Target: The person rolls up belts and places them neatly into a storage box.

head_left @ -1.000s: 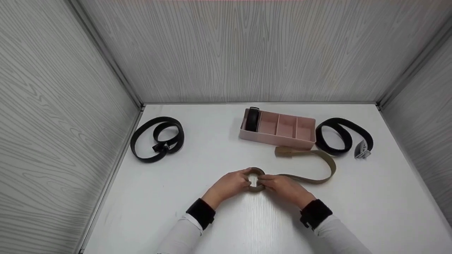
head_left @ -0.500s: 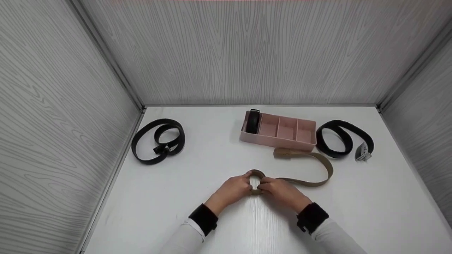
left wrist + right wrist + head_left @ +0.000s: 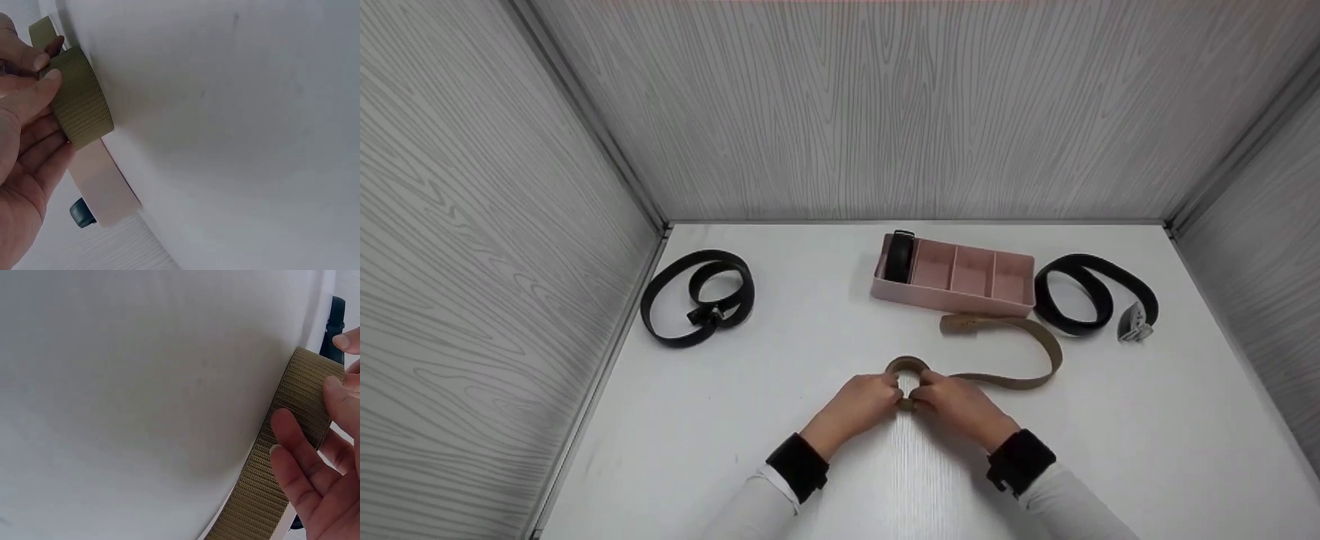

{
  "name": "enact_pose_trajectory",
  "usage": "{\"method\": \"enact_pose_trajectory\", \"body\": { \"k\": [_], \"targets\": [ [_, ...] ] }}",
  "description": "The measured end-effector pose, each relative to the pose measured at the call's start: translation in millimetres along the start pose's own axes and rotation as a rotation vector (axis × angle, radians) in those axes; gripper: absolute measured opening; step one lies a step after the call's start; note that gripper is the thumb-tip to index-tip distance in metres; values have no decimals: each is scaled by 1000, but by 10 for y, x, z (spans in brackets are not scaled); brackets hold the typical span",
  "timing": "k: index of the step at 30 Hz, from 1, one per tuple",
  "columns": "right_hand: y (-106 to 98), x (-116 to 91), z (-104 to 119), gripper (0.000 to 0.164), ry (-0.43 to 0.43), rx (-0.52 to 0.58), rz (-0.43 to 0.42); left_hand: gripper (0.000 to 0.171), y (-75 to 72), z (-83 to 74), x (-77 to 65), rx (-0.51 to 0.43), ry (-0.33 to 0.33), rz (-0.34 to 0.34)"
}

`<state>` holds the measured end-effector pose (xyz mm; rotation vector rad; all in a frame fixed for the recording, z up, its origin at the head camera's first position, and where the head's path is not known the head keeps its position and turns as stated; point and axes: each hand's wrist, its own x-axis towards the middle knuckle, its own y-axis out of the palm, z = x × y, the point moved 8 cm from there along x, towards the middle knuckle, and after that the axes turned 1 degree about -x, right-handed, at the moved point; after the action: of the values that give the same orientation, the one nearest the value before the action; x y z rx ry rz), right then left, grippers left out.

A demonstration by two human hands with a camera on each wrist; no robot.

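A tan webbed belt [image 3: 1039,337] is coiled into a ring at its near end, and its loose length curves away to the right across the table. My left hand [image 3: 861,401] pinches the left side of the ring, thumb and fingers on the woven band [image 3: 84,107]. From the right, my right hand [image 3: 960,403] pinches the opposite side. In the right wrist view its fingers [image 3: 298,439] lie on the strap [image 3: 253,489] where it leaves the coil. The belt's far end lies just in front of the pink tray.
Behind the belt stands a pink divided tray [image 3: 952,301], a rolled black belt [image 3: 898,259] in its leftmost compartment. One black belt [image 3: 697,341] lies loosely looped at the left. Another black belt [image 3: 1072,326], with a silver buckle, touches or nearly touches the tray's right end.
Both hands have shifted their grip round the ring and come closer together at its near side. The loose tail of the tan belt has been drawn slightly left.
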<state>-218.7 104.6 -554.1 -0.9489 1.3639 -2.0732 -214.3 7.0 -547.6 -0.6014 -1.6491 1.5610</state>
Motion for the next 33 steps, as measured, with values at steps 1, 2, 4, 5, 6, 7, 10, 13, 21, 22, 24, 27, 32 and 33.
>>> {"method": "enact_pose_trajectory", "body": {
  "k": [1, 2, 4, 5, 6, 7, 10, 13, 21, 22, 24, 27, 32, 33],
  "targets": [
    [-6, 1, 0, 7, -5, 13, 1, 8, -1, 2, 7, -8, -1, 0],
    [-13, -1, -6, 8, -8, 24, 3, 9, 3, 9, 13, -19, -1, 4],
    [-27, -6, -26, 10, -12, 36, 10, 10, 18, 27, 23, -43, 9, 23],
    [-34, -11, -36, 11, -15, 34, 13, 10, 27, 36, 26, -56, 17, 36],
    [-40, -16, -46, 13, -16, 31, 18, 10, 34, 43, 25, -69, 28, 50],
    [-44, -21, -56, 13, -14, 22, 22, 10, 41, 49, 25, -81, 37, 62],
    [-51, -25, -62, 13, -17, -16, 23, 10, 44, 73, 17, -124, 41, 74],
    [-47, -13, -40, 9, -15, -18, 3, 9, 30, 83, 8, -120, 20, 45],
    [2, -8, 71, 7, 15, -36, -50, 6, 52, -32, -20, 26, 16, -40],
    [-2, -10, 71, 7, 20, -47, -48, 7, 60, -36, -14, 57, 18, -37],
    [-20, -13, 29, 8, 27, -66, -29, 10, 70, -24, 3, 104, 26, -29],
    [-58, -17, -53, 13, 30, -102, -5, 12, 77, 22, 27, 126, 32, -9],
    [-60, -13, -79, 15, 16, -118, -18, 11, 67, 65, 40, 104, 14, 7],
    [-55, -8, -63, 14, 12, -115, -25, 11, 65, 62, 42, 102, 9, 13]
  ]
}}
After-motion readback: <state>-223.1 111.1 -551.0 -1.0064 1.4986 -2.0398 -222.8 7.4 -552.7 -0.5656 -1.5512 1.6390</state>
